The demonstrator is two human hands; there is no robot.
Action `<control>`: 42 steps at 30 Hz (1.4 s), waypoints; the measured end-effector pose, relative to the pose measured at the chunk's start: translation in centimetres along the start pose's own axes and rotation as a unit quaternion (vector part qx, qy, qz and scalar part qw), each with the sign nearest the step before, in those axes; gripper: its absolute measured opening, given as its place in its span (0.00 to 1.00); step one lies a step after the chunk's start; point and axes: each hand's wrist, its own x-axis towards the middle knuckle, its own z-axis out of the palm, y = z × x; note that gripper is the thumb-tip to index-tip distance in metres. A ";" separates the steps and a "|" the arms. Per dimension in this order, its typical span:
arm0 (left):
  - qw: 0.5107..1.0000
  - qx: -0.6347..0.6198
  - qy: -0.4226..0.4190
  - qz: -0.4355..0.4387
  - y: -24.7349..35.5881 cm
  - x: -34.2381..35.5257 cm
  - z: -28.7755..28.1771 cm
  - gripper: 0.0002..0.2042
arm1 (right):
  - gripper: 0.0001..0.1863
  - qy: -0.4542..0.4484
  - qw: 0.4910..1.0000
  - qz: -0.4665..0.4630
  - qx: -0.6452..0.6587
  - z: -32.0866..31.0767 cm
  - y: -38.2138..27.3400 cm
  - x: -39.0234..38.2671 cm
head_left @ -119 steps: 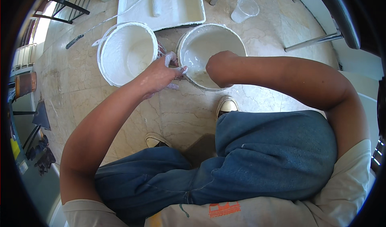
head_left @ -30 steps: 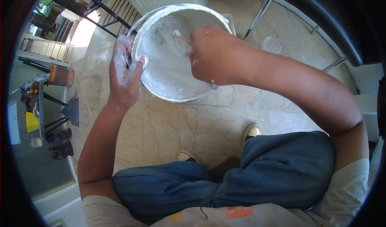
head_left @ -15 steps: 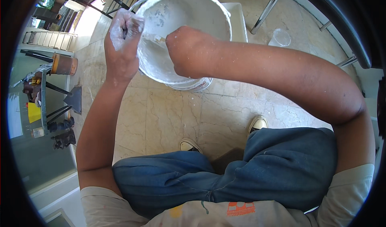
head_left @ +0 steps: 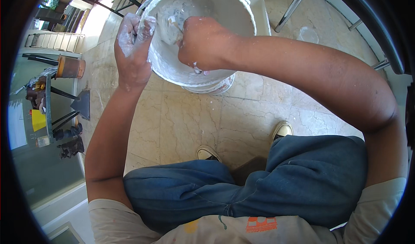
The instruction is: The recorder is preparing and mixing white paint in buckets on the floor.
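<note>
A large white bucket (head_left: 233,12) tilts with its mouth toward me, its inner wall smeared with white paste. My left hand (head_left: 133,49), coated in the same white, is closed on the bucket's left rim. Inside the mouth, my right hand (head_left: 205,45) is closed round a small hand tool (head_left: 174,30) whose end lies against the smeared wall. White coats the tool, so its exact kind cannot be made out. Flecks of white cling to the fingers of the right hand.
Behind the bucket stands a white rectangular tub (head_left: 260,17). A clear plastic container (head_left: 308,35) sits on the tiled floor near a chair's metal leg (head_left: 294,6). At the left are a terracotta pot (head_left: 71,66) and a glass shelf with objects. My shoes (head_left: 282,129) rest below the bucket.
The right hand has shifted slightly up inside the bucket, and the tool has moved higher along the inner wall. The left hand stays on the rim.
</note>
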 end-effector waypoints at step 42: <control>0.993 0.101 0.047 0.028 0.7 -2.1 0.8 0.15 | 0.10 0.015 0.888 -0.158 -0.432 -0.5 3.0 -2.1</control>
